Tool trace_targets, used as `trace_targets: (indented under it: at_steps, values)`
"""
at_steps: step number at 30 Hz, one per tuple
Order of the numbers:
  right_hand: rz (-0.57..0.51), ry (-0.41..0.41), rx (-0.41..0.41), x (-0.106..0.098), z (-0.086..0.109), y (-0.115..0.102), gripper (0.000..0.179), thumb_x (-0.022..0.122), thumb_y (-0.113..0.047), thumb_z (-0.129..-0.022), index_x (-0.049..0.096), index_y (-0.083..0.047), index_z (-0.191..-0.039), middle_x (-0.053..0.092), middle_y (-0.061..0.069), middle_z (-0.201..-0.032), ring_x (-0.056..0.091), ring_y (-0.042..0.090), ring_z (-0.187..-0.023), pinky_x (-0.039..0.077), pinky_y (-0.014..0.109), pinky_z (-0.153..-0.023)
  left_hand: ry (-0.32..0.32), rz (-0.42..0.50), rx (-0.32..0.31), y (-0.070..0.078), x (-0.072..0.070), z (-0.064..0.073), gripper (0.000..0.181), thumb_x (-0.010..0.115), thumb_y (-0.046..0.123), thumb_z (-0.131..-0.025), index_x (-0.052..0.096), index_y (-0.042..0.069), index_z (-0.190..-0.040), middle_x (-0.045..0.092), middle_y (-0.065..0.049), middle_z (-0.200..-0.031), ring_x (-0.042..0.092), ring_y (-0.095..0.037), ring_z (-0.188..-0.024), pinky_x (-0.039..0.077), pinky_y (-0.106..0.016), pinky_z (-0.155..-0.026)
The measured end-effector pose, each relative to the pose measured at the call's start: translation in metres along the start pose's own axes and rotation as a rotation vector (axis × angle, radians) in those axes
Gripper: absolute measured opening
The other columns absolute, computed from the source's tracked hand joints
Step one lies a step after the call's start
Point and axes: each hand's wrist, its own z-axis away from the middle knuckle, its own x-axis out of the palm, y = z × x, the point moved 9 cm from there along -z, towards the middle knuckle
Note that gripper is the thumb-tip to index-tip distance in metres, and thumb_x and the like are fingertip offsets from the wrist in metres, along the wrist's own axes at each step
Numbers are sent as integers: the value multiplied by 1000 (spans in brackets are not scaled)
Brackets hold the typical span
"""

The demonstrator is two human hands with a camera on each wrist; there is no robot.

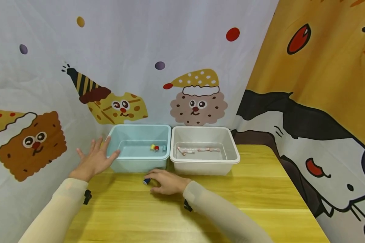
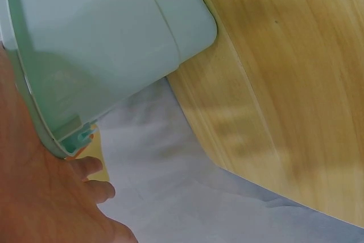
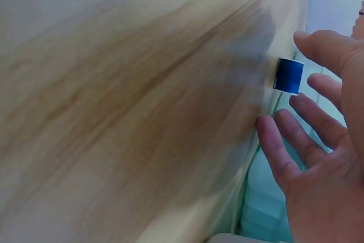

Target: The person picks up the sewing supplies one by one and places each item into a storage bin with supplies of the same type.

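A small dark blue thread spool (image 1: 146, 181) lies on the table in front of the light blue bin (image 1: 140, 165). My right hand (image 1: 167, 182) is just to its right. In the right wrist view the spool (image 3: 289, 75) shows between the thumb and the spread fingers (image 3: 278, 146), with a gap around it. My left hand (image 1: 95, 158) is at the left rim of the light blue bin, its fingers spread and fairly straight. In the left wrist view that hand (image 2: 45, 192) overlaps the bin's rim (image 2: 35, 112).
Inside the light blue bin lie a yellow spool (image 1: 152, 147), a red spool (image 1: 156, 148) and a light blue spool (image 1: 164, 148). Beside it stands a white bin (image 1: 205, 168) holding several slim pinkish items (image 1: 208, 149). A printed curtain (image 1: 124, 40) hangs behind the wooden table (image 1: 134, 216).
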Motion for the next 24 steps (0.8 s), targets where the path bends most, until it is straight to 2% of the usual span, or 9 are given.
trace_targets:
  at_steps: [9,12,17,21,24]
  values:
    - [-5,-14,16,5,-5,0,63,80,-36,-114,59,-22,-172,63,4,-171,60,19,-159,49,36,-135,2,2,-7,-1,2,-1,113,33,89,-112,3,11,-189,-5,-36,-193,-7,-68,-176,-19,-103,-119]
    - [6,-10,13,7,-7,-2,63,81,-35,-113,61,-23,-171,65,4,-167,63,16,-153,51,33,-132,4,0,-6,-2,3,-1,113,33,89,-112,3,11,-189,-5,-36,-193,-7,-69,-176,-19,-103,-119]
    - [19,-5,-10,8,-10,-7,56,82,-35,-112,67,-27,-165,71,-1,-151,65,6,-130,56,23,-115,7,-6,-6,-1,3,-1,113,33,89,-112,3,12,-189,-5,-35,-193,-5,-69,-176,-18,-103,-119]
    - [21,-7,-34,11,-11,-10,46,82,-35,-112,74,-31,-157,72,-5,-136,61,2,-116,52,16,-100,4,-2,-7,-1,3,-2,113,33,89,-112,3,12,-189,-5,-35,-193,-6,-69,-176,-19,-103,-119]
    - [21,-4,-53,12,-11,-12,39,83,-33,-112,79,-30,-151,72,-7,-129,61,1,-110,50,12,-95,3,1,-7,-1,2,-2,113,33,89,-112,3,12,-189,-5,-35,-193,-6,-69,-176,-19,-103,-119]
